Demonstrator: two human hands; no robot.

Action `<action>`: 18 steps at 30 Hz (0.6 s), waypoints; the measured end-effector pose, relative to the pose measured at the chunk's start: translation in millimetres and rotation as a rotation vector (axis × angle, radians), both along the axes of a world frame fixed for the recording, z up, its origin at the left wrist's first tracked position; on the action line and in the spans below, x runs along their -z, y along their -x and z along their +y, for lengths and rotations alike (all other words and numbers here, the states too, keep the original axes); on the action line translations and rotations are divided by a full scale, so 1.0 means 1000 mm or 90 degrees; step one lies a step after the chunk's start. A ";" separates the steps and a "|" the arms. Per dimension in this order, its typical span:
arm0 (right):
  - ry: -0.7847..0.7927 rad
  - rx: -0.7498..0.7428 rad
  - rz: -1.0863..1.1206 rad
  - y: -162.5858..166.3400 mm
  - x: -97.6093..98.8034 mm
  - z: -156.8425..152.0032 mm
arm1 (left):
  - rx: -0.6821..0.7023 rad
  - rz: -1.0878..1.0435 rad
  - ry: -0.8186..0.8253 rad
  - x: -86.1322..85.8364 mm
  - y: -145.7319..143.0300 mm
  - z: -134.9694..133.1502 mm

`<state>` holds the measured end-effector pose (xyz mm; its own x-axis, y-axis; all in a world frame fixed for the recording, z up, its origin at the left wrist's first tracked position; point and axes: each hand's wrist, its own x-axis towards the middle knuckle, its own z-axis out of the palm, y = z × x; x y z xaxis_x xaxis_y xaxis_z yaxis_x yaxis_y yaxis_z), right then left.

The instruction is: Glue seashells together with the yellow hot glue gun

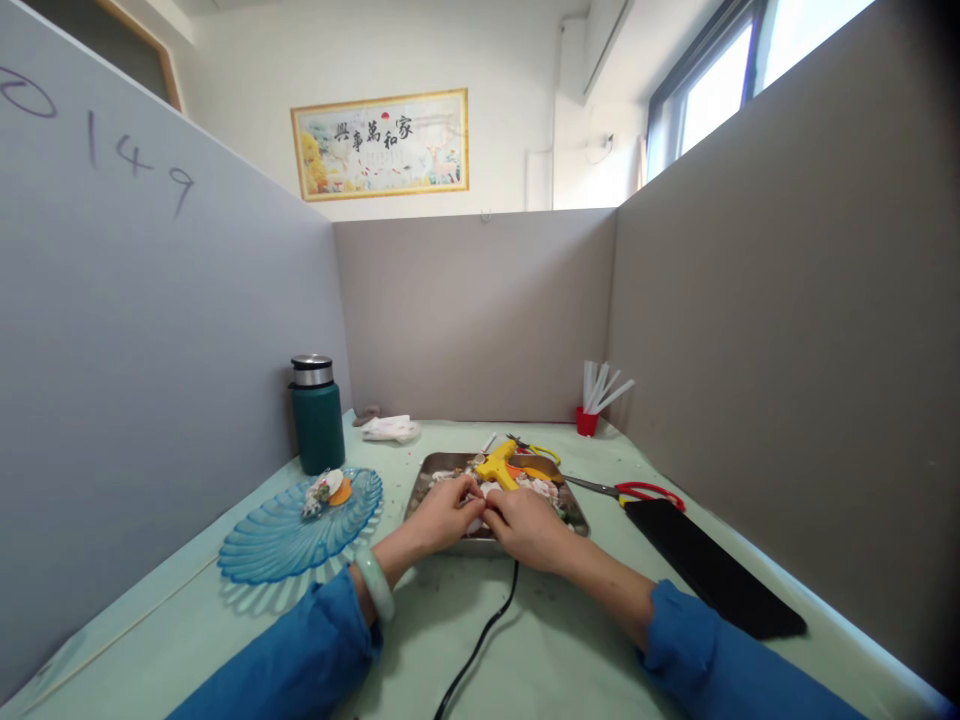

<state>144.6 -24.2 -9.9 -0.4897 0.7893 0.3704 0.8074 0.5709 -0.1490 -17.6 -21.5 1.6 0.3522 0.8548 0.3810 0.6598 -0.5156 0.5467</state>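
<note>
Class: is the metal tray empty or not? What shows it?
Not empty: the metal tray holds small mixed pieces, a yellow glue gun atop.

A hand could pass between the plate and the tray; the glue gun obstructs the tray's middle, a cord trails in front, and partitions wall both sides.

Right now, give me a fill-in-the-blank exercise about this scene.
1. The left hand and right hand are over the metal tray, which lies, in this view, to the ____ of the blue scalloped plate.
2. The hot-glue gun is coloured ____.
3. The pale green bangle is worn just behind the ____ hand.
4. The white sticks stand in a cup coloured ____.

Missing words: right; yellow; left; red.
</note>
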 end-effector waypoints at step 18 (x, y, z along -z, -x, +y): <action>-0.001 0.001 -0.014 0.000 -0.001 -0.002 | 0.003 0.004 -0.002 -0.003 -0.001 -0.003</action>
